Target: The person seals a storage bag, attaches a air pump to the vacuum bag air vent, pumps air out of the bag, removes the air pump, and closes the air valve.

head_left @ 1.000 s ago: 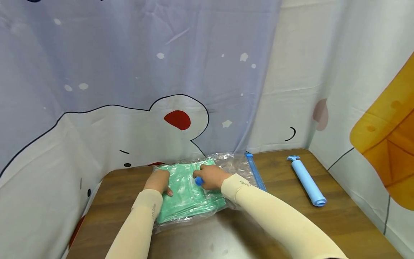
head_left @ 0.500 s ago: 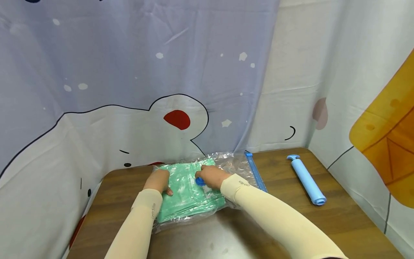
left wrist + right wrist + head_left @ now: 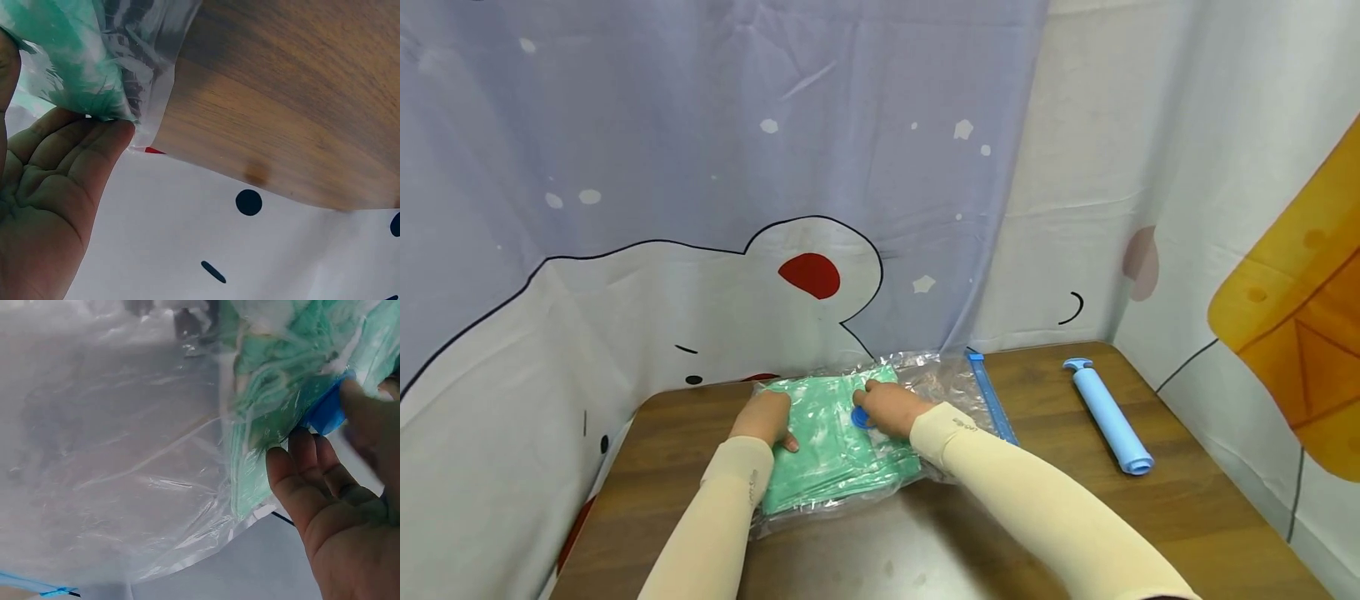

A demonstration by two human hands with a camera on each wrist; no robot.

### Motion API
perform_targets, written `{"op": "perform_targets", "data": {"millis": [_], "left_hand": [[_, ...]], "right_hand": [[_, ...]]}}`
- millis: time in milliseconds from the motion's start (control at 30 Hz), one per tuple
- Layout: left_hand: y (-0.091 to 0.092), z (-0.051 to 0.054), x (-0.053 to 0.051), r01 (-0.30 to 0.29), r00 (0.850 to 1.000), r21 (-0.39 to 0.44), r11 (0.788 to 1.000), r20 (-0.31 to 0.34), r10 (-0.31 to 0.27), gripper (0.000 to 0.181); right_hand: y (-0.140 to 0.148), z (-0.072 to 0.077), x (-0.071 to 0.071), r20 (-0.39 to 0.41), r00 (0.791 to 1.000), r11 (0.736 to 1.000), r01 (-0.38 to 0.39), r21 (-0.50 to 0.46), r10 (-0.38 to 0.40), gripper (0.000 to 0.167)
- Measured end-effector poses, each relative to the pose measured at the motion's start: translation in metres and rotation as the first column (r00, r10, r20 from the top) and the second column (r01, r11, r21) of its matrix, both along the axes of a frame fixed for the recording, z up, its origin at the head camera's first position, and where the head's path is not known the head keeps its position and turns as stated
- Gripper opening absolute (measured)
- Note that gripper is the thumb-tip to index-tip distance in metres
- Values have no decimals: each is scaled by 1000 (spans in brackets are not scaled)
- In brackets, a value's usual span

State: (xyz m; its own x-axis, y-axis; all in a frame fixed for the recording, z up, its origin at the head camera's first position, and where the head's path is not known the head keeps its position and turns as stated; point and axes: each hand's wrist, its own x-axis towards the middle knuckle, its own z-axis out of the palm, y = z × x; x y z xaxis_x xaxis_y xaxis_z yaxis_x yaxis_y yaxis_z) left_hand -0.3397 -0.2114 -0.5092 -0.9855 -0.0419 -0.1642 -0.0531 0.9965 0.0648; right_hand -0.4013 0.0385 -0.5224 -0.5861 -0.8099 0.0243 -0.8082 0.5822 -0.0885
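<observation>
A clear vacuum storage bag (image 3: 951,379) with folded green cloth (image 3: 820,467) inside lies flat on the table. At its left edge is my left hand (image 3: 765,418), thumb over the green part. The left wrist view shows this hand's bent fingers (image 3: 94,147) against the bag's edge, gripping it. My right hand (image 3: 891,408) is over the bag's middle, at a round blue valve cap (image 3: 861,417). In the right wrist view, the thumb and fingers pinch the blue cap (image 3: 328,412); part of it is hidden by the hand.
A light blue hand pump (image 3: 1112,421) lies on the wooden table (image 3: 1037,500) to the right. The bag's blue zip strip (image 3: 992,400) runs along its right end. A printed curtain (image 3: 700,167) hangs behind the table and down both sides.
My right hand has shifted slightly right, and more of the blue valve cap shows, looking flatter. The left hand stays at the bag's edge, and the pump has not moved.
</observation>
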Motion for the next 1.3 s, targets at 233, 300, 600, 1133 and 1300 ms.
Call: {"op": "perform_targets", "data": {"millis": [233, 300, 600, 1133, 1300], "left_hand": [[-3, -5, -5, 5, 1000, -18, 1000, 5, -5, 57], [-5, -6, -5, 0, 1000, -15, 1000, 3, 0, 57], [-6, -6, -6, -7, 1000, -4, 1000, 6, 7, 61], [-5, -4, -4, -11, 1000, 1, 1000, 14, 11, 59], [-6, -4, -5, -6, 1000, 1, 1000, 10, 6, 59]], "right_hand": [[7, 2, 0, -16, 996, 995, -90, -30, 89, 40], [6, 2, -2, -45, 993, 994, -109, -32, 107, 39], [4, -10, -14, -105, 987, 991, -125, -39, 121, 41], [-5, -4, 4, -121, 993, 1000, 10, -2, -10, 33], [-5, -1, 2, -33, 999, 999, 33, -12, -34, 44]]}}
